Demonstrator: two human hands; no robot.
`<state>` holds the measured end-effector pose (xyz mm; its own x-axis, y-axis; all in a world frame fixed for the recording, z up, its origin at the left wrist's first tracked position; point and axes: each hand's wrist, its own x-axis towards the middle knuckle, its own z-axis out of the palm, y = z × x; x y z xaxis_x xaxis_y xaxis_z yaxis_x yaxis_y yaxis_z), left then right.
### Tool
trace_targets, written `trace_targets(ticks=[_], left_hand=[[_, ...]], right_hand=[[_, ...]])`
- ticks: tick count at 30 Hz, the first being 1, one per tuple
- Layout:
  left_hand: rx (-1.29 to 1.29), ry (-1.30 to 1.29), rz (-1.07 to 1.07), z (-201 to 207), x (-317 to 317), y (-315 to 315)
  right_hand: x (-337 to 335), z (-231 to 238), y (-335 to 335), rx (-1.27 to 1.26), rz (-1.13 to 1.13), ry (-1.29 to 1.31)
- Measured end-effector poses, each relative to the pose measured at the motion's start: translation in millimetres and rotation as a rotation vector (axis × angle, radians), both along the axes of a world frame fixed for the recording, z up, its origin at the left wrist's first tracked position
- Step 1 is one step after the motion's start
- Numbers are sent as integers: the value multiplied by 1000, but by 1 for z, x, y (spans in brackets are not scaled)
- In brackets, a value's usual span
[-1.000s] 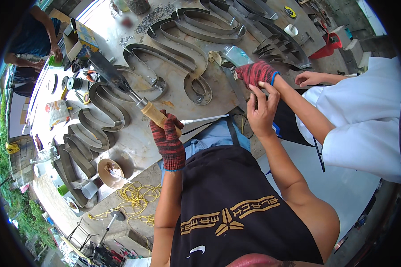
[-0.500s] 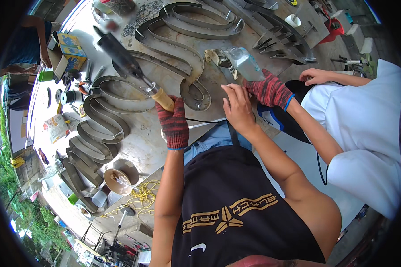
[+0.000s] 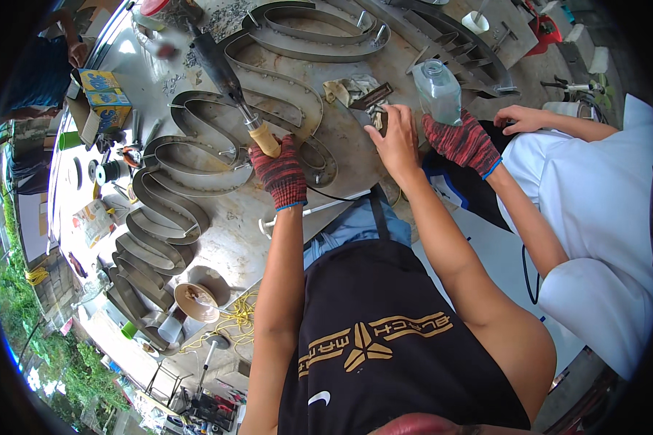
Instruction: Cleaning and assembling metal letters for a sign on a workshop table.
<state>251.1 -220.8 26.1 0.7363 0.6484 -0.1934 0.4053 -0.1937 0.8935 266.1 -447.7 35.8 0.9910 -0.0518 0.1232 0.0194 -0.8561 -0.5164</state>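
In my gloved left hand (image 3: 278, 174) is a large soldering iron (image 3: 225, 80), gripped by its wooden handle, with the dark head pointing up and away. Beneath it, a long curving form of bent metal strips (image 3: 178, 217) lies on the table. My bare right hand (image 3: 395, 141) has its fingers stretched and thumb apart, close to a crumpled cloth (image 3: 345, 88) and a small dark metal bar (image 3: 374, 95). I see nothing in that hand. Just right of it, another person's gloved hand (image 3: 463, 143) holds a clear bottle (image 3: 437, 90).
The other person, in white, sits at my right, a bare hand (image 3: 522, 117) resting there. A bowl (image 3: 196, 301) and tangled yellow cord (image 3: 244, 310) are at the lower left. Boxes (image 3: 109, 98), pliers (image 3: 130, 155) and a wire spool (image 3: 109, 172) line the left edge.
My right hand has moved forward, nearer the cloth. My left hand and the soldering iron have shifted slightly away from me. The other person's bottle has moved right and farther off.
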Motion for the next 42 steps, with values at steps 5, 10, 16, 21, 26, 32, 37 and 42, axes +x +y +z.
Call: trace_targets(ticks=[5,10,16,21,26,32,37,42], left_hand=[[189,54,-59,-22,-2,-1],[82,-17,-59,-30,-8,-5],[98,-41,-50,-30,-9,-8],[155,3,-79,-24,-10,-10],[394,-2,-124,-19,-11,-16],[228,9,6,-21,-9,-19],[240,-20,11,-24,-10,-20],[284,19,2,-22,-8,-20]], right_hand=[[5,-9,9,56,24,106],[22,-12,11,105,60,28],[56,-19,26,-18,291,32],[73,-22,40,-101,353,49],[84,-18,40,-142,420,123],[87,-1,18,-166,565,229],[98,-1,32,15,480,60],[109,-9,48,-249,632,140]])
